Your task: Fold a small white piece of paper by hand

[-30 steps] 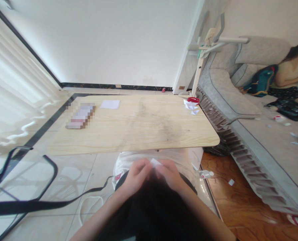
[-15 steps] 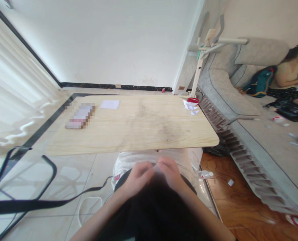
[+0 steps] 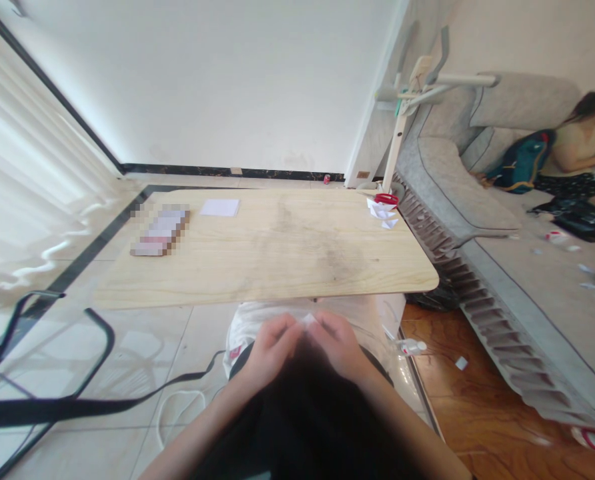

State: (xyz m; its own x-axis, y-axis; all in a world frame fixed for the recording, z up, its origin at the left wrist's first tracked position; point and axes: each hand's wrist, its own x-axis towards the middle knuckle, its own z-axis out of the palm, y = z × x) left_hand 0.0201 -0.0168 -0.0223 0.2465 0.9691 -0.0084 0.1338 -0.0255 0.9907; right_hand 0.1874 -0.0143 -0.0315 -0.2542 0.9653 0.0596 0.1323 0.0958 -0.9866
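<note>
Close to my body, below the near edge of the table (image 3: 297,280), both hands meet over my lap. A small piece of white paper (image 3: 308,319) shows between the fingertips. My left hand (image 3: 276,341) pinches it from the left and my right hand (image 3: 335,339) from the right. Most of the paper is hidden by the fingers, so its shape cannot be made out. At the table's far right corner lie folded white paper pieces (image 3: 383,212) with red-handled scissors (image 3: 387,199) beside them. A stack of white paper (image 3: 220,207) rests at the far left.
A pixelated oblong object (image 3: 160,231) lies on the table's left side. To the right are a grey sofa (image 3: 467,187), a seated person (image 3: 575,143) and exercise equipment (image 3: 401,127). A black metal frame (image 3: 102,333) with a strap stands at left; a white bottle (image 3: 411,347) is on the right.
The white paper between my fingertips shows more clearly now, and my fingers have shifted slightly around it. The things on the table have stayed in place.
</note>
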